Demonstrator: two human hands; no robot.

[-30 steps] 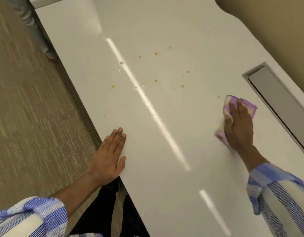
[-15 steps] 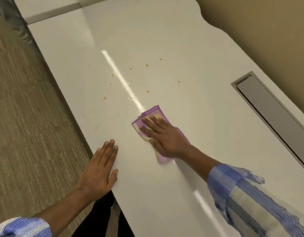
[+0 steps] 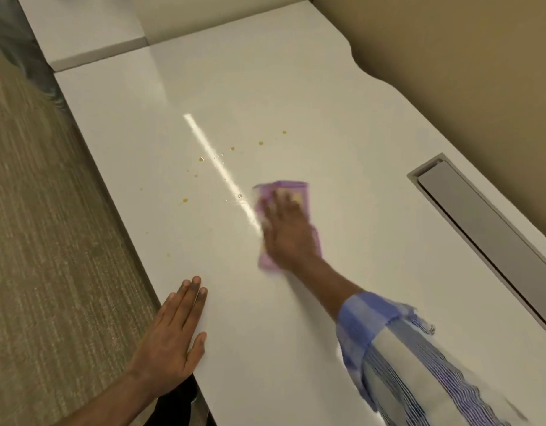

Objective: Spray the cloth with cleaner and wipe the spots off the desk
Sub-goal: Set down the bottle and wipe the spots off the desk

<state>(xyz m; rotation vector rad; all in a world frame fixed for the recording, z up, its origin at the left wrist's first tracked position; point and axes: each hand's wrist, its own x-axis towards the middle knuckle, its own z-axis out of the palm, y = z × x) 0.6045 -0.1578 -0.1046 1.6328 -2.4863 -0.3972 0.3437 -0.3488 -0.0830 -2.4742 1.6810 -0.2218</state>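
Pressing flat-palmed, right hand (image 3: 288,232) pins the cloth (image 3: 291,189), long axis running away; left hand (image 3: 170,342) open

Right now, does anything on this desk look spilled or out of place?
Yes. Small amber spots are scattered across the white desk, beyond and to the left of the purple cloth under the right hand. The left hand lies flat at the desk's near edge. Nothing else stands out.
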